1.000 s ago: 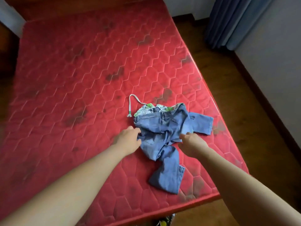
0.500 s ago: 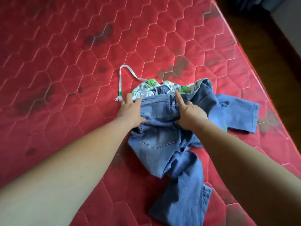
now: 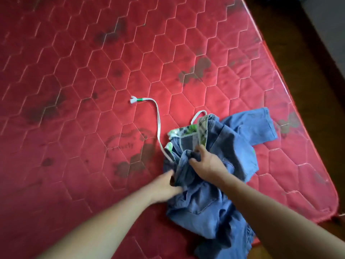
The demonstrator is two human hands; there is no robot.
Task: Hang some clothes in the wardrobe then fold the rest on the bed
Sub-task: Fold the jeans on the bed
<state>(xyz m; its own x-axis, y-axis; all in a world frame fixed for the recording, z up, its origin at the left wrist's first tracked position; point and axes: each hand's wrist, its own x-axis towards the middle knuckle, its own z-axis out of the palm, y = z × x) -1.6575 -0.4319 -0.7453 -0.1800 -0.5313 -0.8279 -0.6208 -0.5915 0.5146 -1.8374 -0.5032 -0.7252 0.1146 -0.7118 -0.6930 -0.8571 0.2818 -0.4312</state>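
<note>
Both arms outstretched; right hand (image 3: 208,164), left hand (image 3: 165,186), each grip clenched on bunched jeans (image 3: 205,208).

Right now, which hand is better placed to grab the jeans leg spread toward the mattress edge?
Right. The right hand has its grip on the jeans beside that leg; the left hand holds the opposite side, nearer the drawstring, and would cross over.

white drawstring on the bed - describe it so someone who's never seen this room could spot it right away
Start from the red quilted mattress and find the crumpled blue jeans near its right edge. Running up and to the left from the waist of that heap is a flat white drawstring. It is set apart by its frayed tip, bound with a green band, which lies alone on the bare red quilting.
</note>
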